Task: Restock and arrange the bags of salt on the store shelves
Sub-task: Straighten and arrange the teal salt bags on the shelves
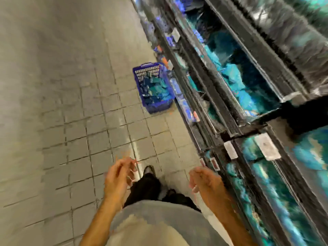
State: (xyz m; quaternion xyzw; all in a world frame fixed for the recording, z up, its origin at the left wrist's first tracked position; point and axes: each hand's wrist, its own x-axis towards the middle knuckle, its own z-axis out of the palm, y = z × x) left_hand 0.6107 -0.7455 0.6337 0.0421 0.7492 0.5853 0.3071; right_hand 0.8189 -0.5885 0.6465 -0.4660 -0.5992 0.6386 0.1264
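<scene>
White, blurred, unreadable shelf labels (267,148) beside teal bags (229,71).

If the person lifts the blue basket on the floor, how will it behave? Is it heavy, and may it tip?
The blue basket looks well filled with teal bags, so it is probably heavy for its size. Its slatted walls look like rigid plastic, so it should keep its shape. The bags lie in an uneven heap, so it may tilt if lifted by one side.

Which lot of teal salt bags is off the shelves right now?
The bags in the blue basket, standing on the tiled floor beside the shelving. All other teal bags sit on shelves. Both hands hold none.
</scene>
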